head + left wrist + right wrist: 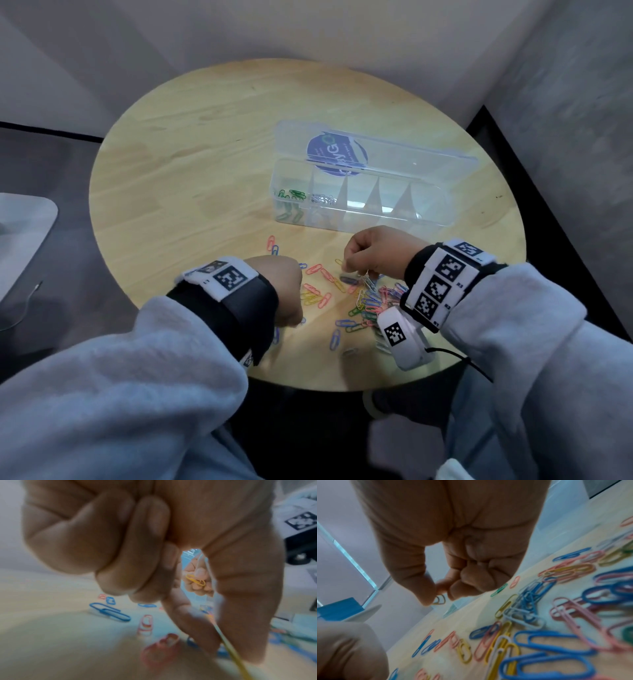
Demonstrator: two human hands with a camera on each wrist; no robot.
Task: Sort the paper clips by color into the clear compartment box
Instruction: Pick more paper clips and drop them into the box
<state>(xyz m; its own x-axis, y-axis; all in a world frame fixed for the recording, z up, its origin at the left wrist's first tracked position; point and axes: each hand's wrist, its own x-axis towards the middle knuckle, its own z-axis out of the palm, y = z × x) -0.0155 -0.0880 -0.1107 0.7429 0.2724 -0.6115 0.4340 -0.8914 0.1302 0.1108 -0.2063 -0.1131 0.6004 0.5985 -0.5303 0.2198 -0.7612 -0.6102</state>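
A clear compartment box point(376, 219) stands on the round wooden table point(205, 154). Green clips point(291, 197) fill its leftmost compartment and white clips point(322, 199) lie in the one beside it. A loose pile of mixed-colour paper clips point(370, 301) lies near the front edge. My right hand point(349, 265) hovers over the pile, thumb and forefinger pinching a yellow clip point(439, 600). My left hand point(287, 294) is curled low over the table at the left, pinching another yellow clip point(229, 649) seen edge-on.
The box's lid point(394, 150), with a blue label, stands open behind the compartments. Single blue and pink clips point(272, 245) lie scattered left of the pile. A pale grey object point(20, 233) sits off the table at the far left.
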